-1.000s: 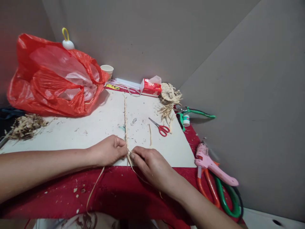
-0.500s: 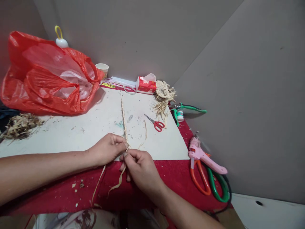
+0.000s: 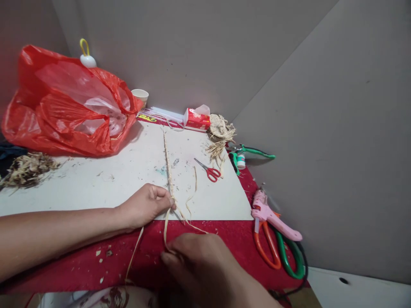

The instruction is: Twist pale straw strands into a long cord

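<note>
Tabletop, red-covered and flecked with pale scraps, carries a flat, smudged white board. Crinkled, shiny red plastic bag bulges at the far left. Hands: left hand narrow, pinching the near end of a thin, knobbly straw-coloured braid, which runs away across the board; right hand blurred, nearer the wearer, fingers closed on a flat, ribbon-like strand from that end. Smooth pink glue gun lies right, by looped orange and green handles. Frayed fibre bundle sits beside a boxy red tissue pack. Small red-handled scissors lie on the board, right of the braid.
</note>
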### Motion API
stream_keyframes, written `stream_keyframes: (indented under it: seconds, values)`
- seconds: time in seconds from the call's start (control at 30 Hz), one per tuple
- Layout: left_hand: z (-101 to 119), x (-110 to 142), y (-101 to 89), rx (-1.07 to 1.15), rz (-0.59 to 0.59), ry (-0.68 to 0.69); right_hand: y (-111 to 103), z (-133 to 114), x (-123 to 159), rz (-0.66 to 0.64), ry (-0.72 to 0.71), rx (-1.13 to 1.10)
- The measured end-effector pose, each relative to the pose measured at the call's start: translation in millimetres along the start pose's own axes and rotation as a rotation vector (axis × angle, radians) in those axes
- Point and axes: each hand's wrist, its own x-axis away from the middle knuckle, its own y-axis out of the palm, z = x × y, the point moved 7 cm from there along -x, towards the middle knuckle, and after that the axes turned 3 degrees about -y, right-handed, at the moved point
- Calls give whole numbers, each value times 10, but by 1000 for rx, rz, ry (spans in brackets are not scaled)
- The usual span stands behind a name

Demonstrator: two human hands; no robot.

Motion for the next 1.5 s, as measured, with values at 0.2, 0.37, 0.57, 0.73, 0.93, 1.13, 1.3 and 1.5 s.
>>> stream_keyframes:
  seconds: [0.2, 0.37, 0.57, 0.73, 0.93, 1.13, 1.3, 1.5]
  values:
    - [-9, -4, -3, 34, -57, 11, -600, 385, -125, 420, 187, -406]
    - [4, 11, 20, 123, -99, 5, -333, 598, -415, 221, 257, -760]
    - [24, 2, 27, 173, -146, -14, -144, 620, -532, 56, 301, -983]
    - [22, -7, 20, 171, -165, -10, -109, 632, -567, 51, 318, -1102]
    - [6, -11, 26, 171, -167, -39, -79, 643, -593, 19, 328, -1130]
    - [11, -9, 13, 128, -157, -45, -86, 615, -615, -40, 298, -1102]
    - [-12, -15, 19, 126, -173, -54, -104, 585, -629, -84, 305, -1104]
    - [-35, -31, 22, 167, -185, -26, -123, 569, -649, -98, 299, -1066]
